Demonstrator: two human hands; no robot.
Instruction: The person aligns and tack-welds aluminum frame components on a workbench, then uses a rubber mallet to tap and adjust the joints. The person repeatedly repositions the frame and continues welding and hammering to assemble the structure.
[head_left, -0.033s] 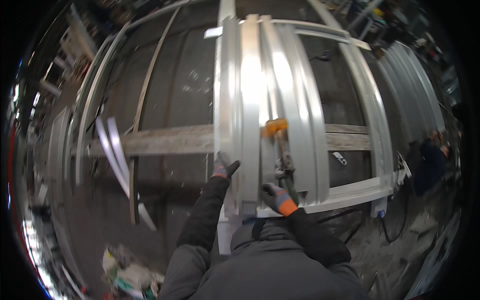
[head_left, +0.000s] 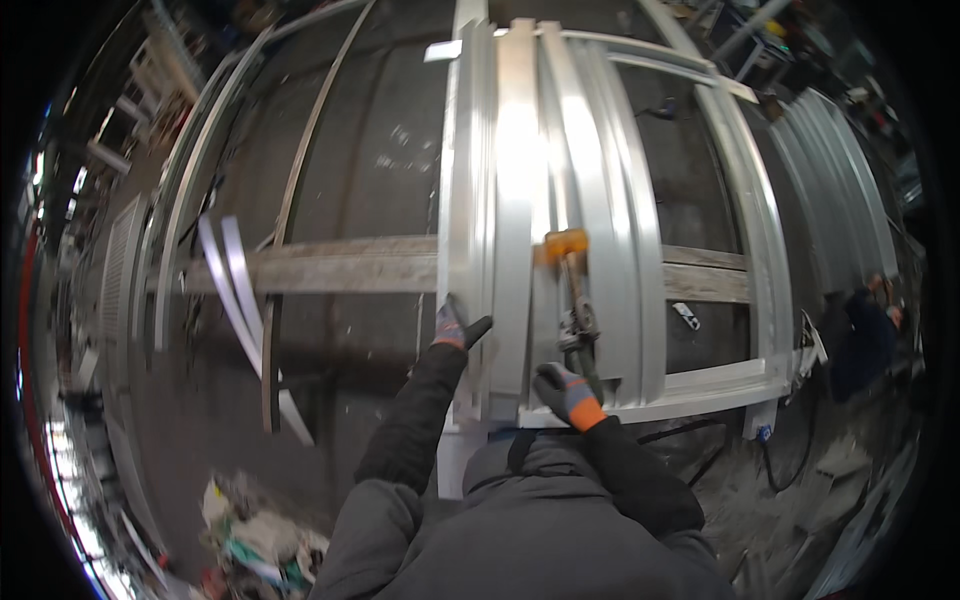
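Observation:
Long shiny metal panels [head_left: 620, 200] lie side by side on a frame in front of me. My left hand [head_left: 459, 324], in a grey and orange glove, rests on the left edge of the stack, thumb stretched away from the fingers. Lower down, my right hand [head_left: 568, 390] has its gloved fingers curled beside the near end of a long, bright metal strip [head_left: 514, 190]; what they grip, if anything, is hidden. Just beyond that hand, an orange-headed mallet [head_left: 567, 243] and a metal hand tool [head_left: 578, 322] lie on the panels, their lower parts overlapping.
A wooden beam [head_left: 350, 265] crosses under the panels. Two pale curved strips [head_left: 235, 275] lean at the left. A rag heap [head_left: 265, 535] is on the floor at lower left. More panels [head_left: 835, 180] stand at right, near another person [head_left: 862, 335]. A dark hose [head_left: 770, 465] hangs at the near right.
The whole view has shifted slightly, so the panels appear a little farther right. Both hands keep nearly the same places and poses against the metal.

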